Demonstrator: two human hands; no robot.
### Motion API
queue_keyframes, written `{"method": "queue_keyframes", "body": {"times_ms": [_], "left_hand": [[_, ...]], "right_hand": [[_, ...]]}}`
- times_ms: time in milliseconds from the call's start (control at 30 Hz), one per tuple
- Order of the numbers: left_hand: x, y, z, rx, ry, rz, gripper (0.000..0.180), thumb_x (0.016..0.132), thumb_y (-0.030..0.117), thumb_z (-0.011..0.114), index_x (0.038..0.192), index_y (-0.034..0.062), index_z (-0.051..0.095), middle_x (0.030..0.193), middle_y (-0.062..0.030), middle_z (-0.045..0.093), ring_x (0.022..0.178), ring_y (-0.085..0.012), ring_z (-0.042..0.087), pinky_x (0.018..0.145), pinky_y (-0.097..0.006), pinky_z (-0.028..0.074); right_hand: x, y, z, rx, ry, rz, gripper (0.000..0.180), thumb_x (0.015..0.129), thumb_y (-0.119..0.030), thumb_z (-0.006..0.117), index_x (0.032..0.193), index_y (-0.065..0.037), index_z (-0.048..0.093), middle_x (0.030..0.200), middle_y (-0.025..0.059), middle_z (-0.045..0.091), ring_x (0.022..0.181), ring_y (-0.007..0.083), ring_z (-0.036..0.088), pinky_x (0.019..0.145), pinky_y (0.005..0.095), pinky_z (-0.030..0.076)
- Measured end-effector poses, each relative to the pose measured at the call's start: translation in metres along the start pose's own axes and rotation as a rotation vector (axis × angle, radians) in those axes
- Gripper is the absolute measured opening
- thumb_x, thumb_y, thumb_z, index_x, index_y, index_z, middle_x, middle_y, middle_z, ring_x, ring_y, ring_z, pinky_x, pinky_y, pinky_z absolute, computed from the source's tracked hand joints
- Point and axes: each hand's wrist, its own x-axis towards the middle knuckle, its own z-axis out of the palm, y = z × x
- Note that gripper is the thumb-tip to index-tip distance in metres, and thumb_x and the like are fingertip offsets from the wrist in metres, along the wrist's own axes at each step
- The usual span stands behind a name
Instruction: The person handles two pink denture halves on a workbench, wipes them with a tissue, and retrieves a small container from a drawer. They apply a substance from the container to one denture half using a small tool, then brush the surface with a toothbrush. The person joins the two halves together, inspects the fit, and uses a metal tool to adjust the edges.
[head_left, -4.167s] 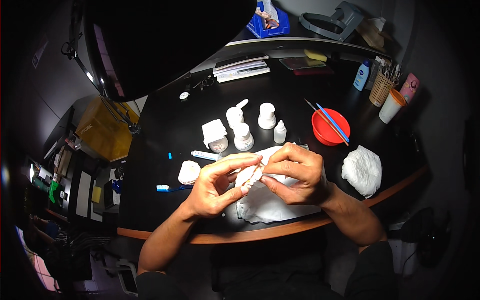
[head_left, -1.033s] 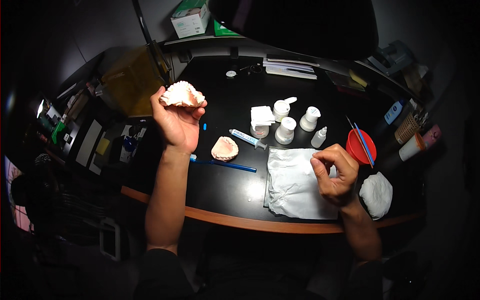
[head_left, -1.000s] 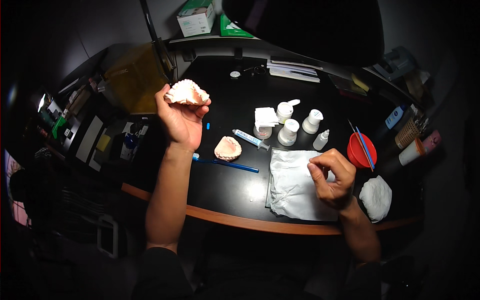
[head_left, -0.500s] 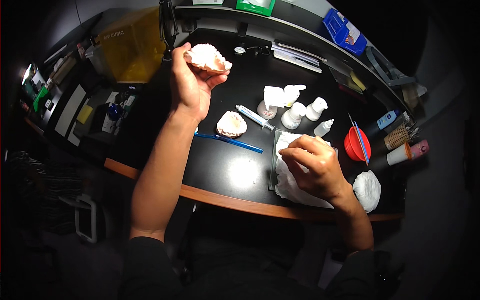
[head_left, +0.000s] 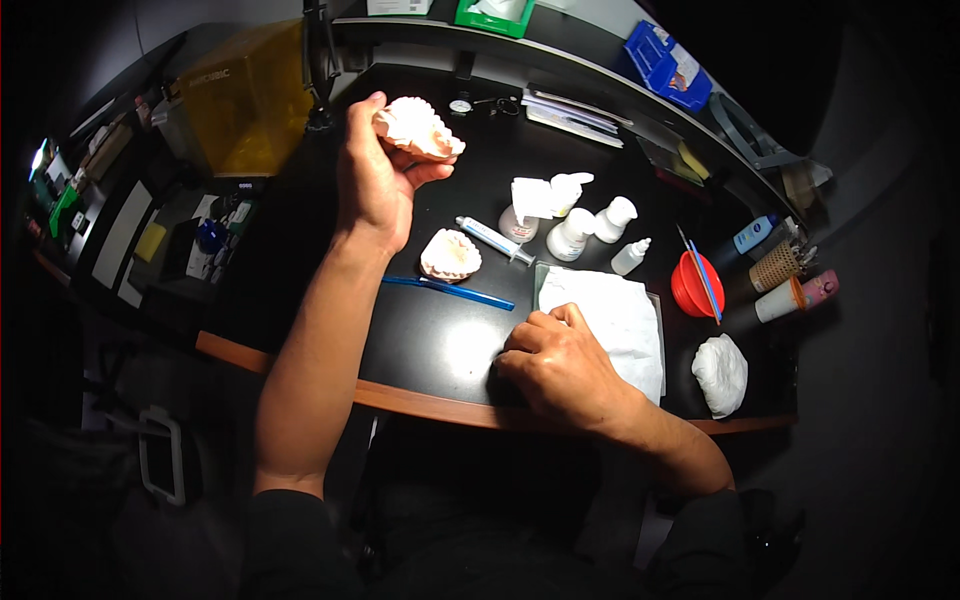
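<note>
Raised over the left part of the desk, my left hand (head_left: pixel 378 190) grips a pale dental cast (head_left: pixel 416 128) with its row of teeth facing up. A second dental cast (head_left: pixel 451 255) rests on the desk below it, beside a syringe (head_left: pixel 494 240) and a blue pen-like stick (head_left: pixel 462 292). My right hand (head_left: pixel 565 365) is low near the front edge, fingers curled closed and pointing down. What those fingers hold, if anything, is hidden. Just beyond that hand lies a white paper sheet (head_left: pixel 615 310) on a glass slab (head_left: pixel 541 277).
Several white bottles (head_left: pixel 572 235) stand behind the sheet. A red bowl (head_left: pixel 690 285) with thin brushes (head_left: pixel 712 282) across it is at the right, near a crumpled white bundle (head_left: pixel 720 377). Farther right are a woven cup (head_left: pixel 775 268) and a lotion bottle (head_left: pixel 754 235). Papers (head_left: pixel 572 117) lie at the back.
My right hand has moved left and down, off the white sheet toward the desk's front edge. The sheet now lies flatter. My left hand still holds the cast in nearly the same place.
</note>
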Motion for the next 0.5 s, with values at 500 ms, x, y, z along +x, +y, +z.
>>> {"method": "queue_keyframes", "body": {"times_ms": [500], "left_hand": [[0.0,-0.005,0.001,0.007,-0.03,-0.083,0.053,0.098,0.053,0.056,0.107,0.0023,0.065,0.088,-0.013,0.072,0.076,-0.0231,0.076,0.061,-0.033,0.064]], "right_hand": [[0.002,-0.005,0.005,0.008,-0.099,0.05,0.013,0.09,-0.008,0.062,0.099,0.0,0.062,0.102,0.0141,0.06,0.1,0.0291,0.056,0.089,0.044,0.04]]}}
